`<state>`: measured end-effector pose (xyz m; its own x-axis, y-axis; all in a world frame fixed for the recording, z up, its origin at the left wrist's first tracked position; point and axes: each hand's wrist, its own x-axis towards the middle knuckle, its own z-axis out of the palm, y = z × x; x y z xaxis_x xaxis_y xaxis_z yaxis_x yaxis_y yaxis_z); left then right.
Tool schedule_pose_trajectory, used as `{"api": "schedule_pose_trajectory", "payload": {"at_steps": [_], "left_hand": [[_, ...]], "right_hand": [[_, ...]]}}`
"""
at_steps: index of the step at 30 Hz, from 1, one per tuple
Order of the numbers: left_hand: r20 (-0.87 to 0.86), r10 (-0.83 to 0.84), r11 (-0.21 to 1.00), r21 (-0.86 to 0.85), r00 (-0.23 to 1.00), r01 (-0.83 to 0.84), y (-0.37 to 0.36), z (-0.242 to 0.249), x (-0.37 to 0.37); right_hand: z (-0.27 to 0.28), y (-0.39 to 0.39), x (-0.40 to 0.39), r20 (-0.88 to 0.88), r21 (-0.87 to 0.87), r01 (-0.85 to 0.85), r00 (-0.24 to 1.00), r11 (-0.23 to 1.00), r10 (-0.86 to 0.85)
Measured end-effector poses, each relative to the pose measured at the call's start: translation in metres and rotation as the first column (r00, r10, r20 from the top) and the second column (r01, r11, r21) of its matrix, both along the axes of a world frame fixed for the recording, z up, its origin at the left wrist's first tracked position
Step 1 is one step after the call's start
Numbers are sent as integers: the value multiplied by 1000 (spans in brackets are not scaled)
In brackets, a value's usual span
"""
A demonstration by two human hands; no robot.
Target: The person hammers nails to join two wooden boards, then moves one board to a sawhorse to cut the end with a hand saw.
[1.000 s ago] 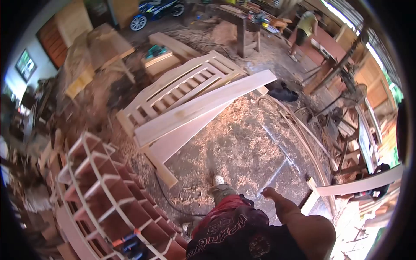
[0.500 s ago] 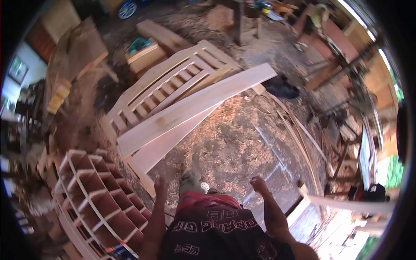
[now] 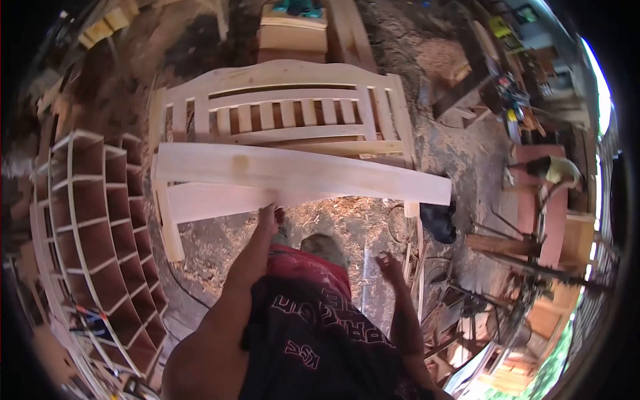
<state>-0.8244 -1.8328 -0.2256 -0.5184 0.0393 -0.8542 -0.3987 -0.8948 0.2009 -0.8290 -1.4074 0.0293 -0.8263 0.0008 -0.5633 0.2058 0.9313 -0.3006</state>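
Observation:
A wooden bench frame (image 3: 279, 81) with a slatted back lies ahead of me. Across its front rests a long pale plank (image 3: 300, 172), with another pale board (image 3: 213, 201) partly hidden under it. My left hand (image 3: 271, 217) reaches forward, fingers apart, its tips right at the lower board's front edge. To the right, my right hand (image 3: 389, 268) hangs over the floor beside my body, fingers loosely bent and apart, with nothing in them.
A compartmented wooden shelf unit (image 3: 110, 230) stands at my left. Behind the bench sits a wooden box (image 3: 293, 35). Thin wood strips and a black bundle (image 3: 440, 223) lie at right. Shavings (image 3: 347, 223) cover the floor. Farther right, a person (image 3: 559, 172) bends over a reddish board.
My view has turned right, so the bench now lies square ahead. My left hand has moved forward to the boards. My right hand stays low at my side.

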Motion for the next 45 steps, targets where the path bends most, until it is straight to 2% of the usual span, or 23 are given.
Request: {"api": "schedule_pose_trajectory", "payload": {"at_steps": [3, 6, 8, 10, 11, 12, 14, 15, 18, 19, 20, 22, 24, 26, 27, 30, 31, 34, 35, 38, 39, 42, 45], "left_hand": [[88, 121, 993, -8, 989, -121, 12, 55, -47], [122, 264, 964, -11, 957, -265, 20, 40, -70], [153, 405, 914, -86, 901, -396, 33, 22, -84], [208, 550, 835, -129, 809, -534, 49, -15, -89], [103, 580, 814, -103, 808, -572, 60, -36, -87], [206, 626, 780, -156, 752, -606, 67, -31, -97], [218, 662, 745, -84, 717, -662, 103, -68, -100], [201, 651, 756, -91, 731, -648, 123, -81, -103], [230, 666, 734, -32, 709, -679, 179, -106, -120], [294, 673, 706, 19, 679, -708, 202, -127, -120], [323, 688, 685, 8, 650, -729, 221, -136, -125], [444, 669, 658, 19, 596, -753, 237, -134, -142], [368, 716, 621, 55, 594, -782, 263, -160, -143], [412, 691, 628, 63, 594, -775, 271, -181, -151], [425, 681, 637, 61, 597, -769, 269, -182, -155], [403, 679, 674, -11, 613, -739, 266, -191, -160], [384, 678, 694, -52, 627, -718, 261, -193, -161], [373, 618, 778, -165, 692, -606, 243, -191, -175], [388, 577, 813, -192, 719, -550, 236, -186, -180], [381, 508, 859, -295, 772, -419, 235, -195, -181], [361, 515, 850, -332, 777, -409, 249, -219, -178], [337, 561, 818, -366, 756, -444, 258, -220, -179], [333, 595, 798, -353, 731, -489, 259, -221, -183]], "right_hand": [[14, -3, -109, -95, -176, -3, 995, 984, -14], [-2, -17, -218, -88, -171, -186, 981, 968, 173], [-65, -22, -290, -42, -205, -331, 943, 921, 330], [-133, -42, -355, 97, -108, -545, 827, 832, 554], [-170, -54, -383, 156, -64, -610, 776, 790, 611], [-209, -61, -402, 222, -20, -666, 724, 746, 653], [-285, -71, -435, 265, -6, -782, 600, 624, 754], [-301, -93, -451, 398, -16, -796, 550, 605, 734], [-388, -97, -461, 163, -247, -689, 664, 682, 730], [-406, -98, -462, 229, -234, -679, 657, 696, 718], [-416, -96, -458, 194, -271, -701, 631, 659, 751], [-427, -90, -452, 109, -336, -743, 580, 579, 807], [-420, -97, -451, 182, -345, -732, 562, 588, 807], [-418, -105, -456, 186, -386, -744, 516, 545, 836], [-446, -89, -458, 21, -357, -799, 511, 484, 860], [-480, -73, -468, 243, -325, -735, 543, 595, 804], [-485, -65, -464, 53, -422, -746, 548, 516, 835], [-457, -77, -453, -103, -422, -758, 584, 496, 805], [-469, -72, -455, -171, -386, -805, 543, 451, 822], [-460, -65, -460, 181, -491, -624, 608, 607, 773], [-444, -68, -456, 227, -463, -578, 656, 672, 720], [-388, -93, -442, 323, -359, -410, 788, 839, 524], [-416, -78, -445, 34, -548, -594, 688, 589, 725]]}}
